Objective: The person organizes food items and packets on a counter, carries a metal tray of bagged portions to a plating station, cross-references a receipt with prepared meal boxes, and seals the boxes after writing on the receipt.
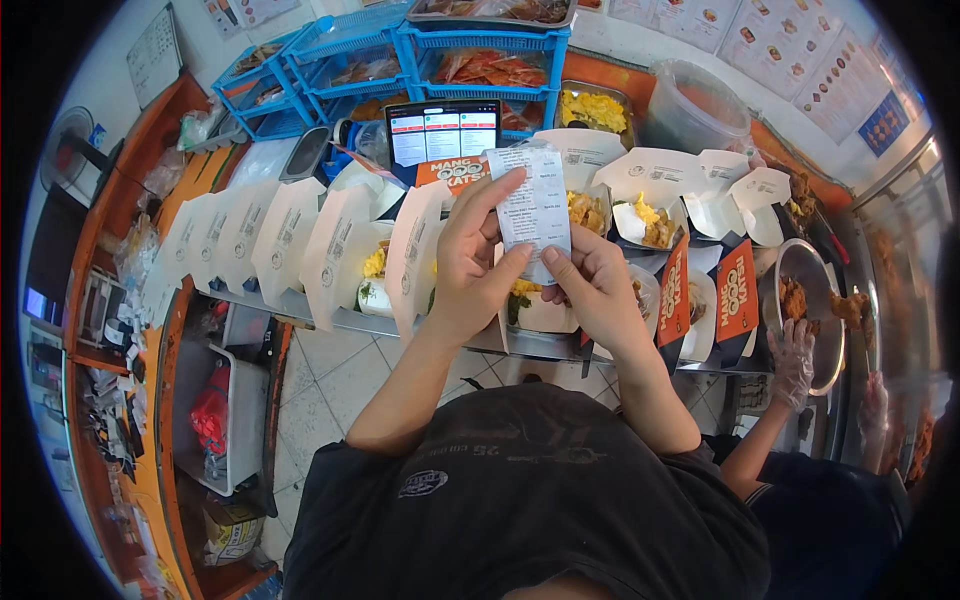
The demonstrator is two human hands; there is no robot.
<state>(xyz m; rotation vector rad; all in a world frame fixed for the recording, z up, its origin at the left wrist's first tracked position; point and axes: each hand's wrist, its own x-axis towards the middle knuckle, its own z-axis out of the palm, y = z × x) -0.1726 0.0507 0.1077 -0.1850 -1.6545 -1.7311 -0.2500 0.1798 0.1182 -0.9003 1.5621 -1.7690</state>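
A long paper receipt [536,202] bearing printed lines is held up between both my hands. My left hand [480,247] grips its left side, the index finger laid across the paper. On its lower right edge, my right hand [592,281] pinches it between thumb and fingers. Beneath and behind my hands stands a row of open white takeaway food boxes [328,251]. One box farther right holds scrambled egg and fried pieces [652,221]. My hands and the receipt hide part of the boxes in the middle.
A tablet [444,133] with a lit screen stands behind the boxes, before blue plastic racks [487,90]. At the right, a co-worker's gloved hand [793,367] reaches to a metal bowl [810,300] of fried food. A tray of scrambled egg [596,111] sits at the back.
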